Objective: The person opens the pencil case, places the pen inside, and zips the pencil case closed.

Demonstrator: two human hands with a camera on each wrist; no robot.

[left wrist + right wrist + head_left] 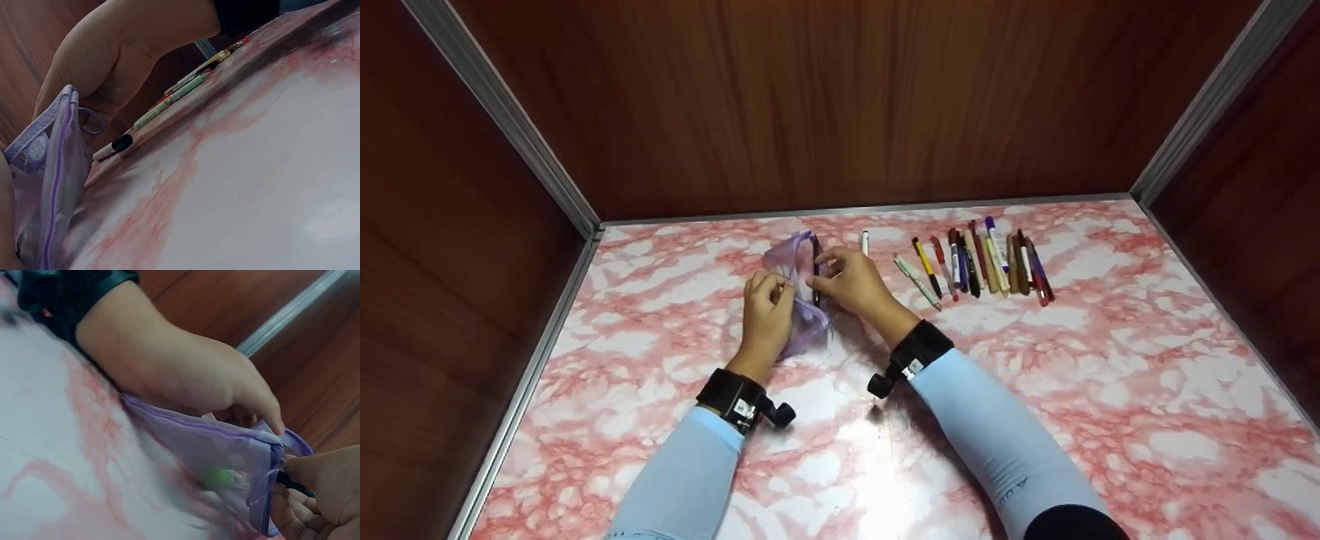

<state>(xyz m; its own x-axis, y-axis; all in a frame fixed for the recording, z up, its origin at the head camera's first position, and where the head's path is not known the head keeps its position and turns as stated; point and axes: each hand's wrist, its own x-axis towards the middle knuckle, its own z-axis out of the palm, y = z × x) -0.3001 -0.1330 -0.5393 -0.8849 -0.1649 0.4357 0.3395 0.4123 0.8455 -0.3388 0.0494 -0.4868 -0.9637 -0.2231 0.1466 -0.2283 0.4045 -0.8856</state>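
"Covering both forearms at the near side are pale blue sleeves [997,442], above the pink-and-white marbled table [825,480]. And past those?"

"A black band [921,349] on each wrist, with a small dark camera sticking out toward the middle."

"What about the left hand [765,309]?"

"Its fingers are bent and pinch the left edge of the purple mesh pouch [789,255]. That pouch sits on the far half of the table, left of the loose pens, with its zipped mouth spread apart."

"Anything inside it?"

"The right wrist view has a blurred green patch [219,477] showing at the mesh; whether it lies within or behind cannot be told."

"And the right hand [856,283]?"

"Thumb and fingers grip a dark pen [817,295] at the right side of the pouch's mouth. How much of that pen is inside is hidden."

"So the pens on the right come after?"

"Yes. A pale green pen [917,282] slants closest to the right hand, then a yellow-and-black pen [927,267] and a red pen [943,267]. Farther right, a packed row of markers and pens [975,262] lies side by side, a purple-capped marker [996,241] poking out at its far side."

"Beyond the right hand?"

"A white marker [865,241], partly hidden by it, and finally the brown wood-grain wall [855,105] at the far edge."
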